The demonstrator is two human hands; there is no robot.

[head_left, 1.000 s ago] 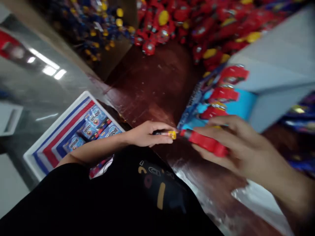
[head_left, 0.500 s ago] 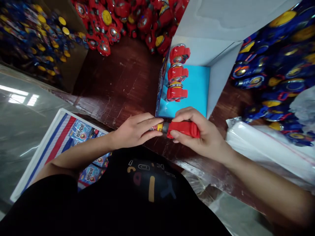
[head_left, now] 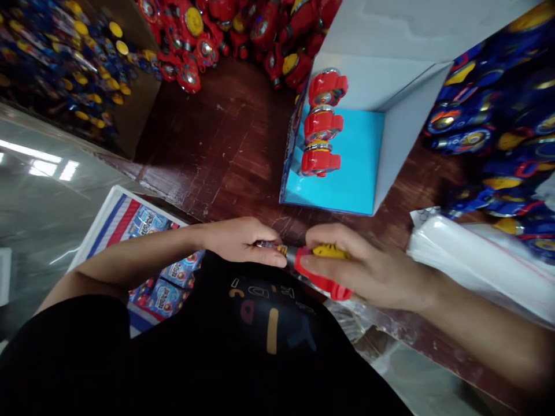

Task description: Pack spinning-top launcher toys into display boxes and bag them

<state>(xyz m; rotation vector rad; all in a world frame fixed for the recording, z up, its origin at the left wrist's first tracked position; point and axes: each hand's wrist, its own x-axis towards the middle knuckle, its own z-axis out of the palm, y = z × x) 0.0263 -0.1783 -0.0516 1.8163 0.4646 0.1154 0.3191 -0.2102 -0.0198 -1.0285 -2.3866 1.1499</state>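
My right hand (head_left: 359,266) is wrapped round a red toy (head_left: 323,277) with a yellow part on its upper side. My left hand (head_left: 243,240) pinches a small tube-like piece (head_left: 271,246) with a yellow band, which meets the dark neck of the red toy. Both hands are close to my body, below an open box (head_left: 377,159) with a bright blue bottom. Three red toys (head_left: 323,124) stand in a row along the left side of that box.
A carton (head_left: 139,110) of small blue and yellow pieces stands upper left. Red toys (head_left: 264,29) lie in a heap at the top, blue toys (head_left: 468,138) at the right. White plastic bags (head_left: 468,260) lie lower right, and a striped box (head_left: 117,222) of packets lower left.
Both hands have moved down toward my body with the pieces. The red toy has turned, so its yellow part now shows. The whole view has shifted slightly.
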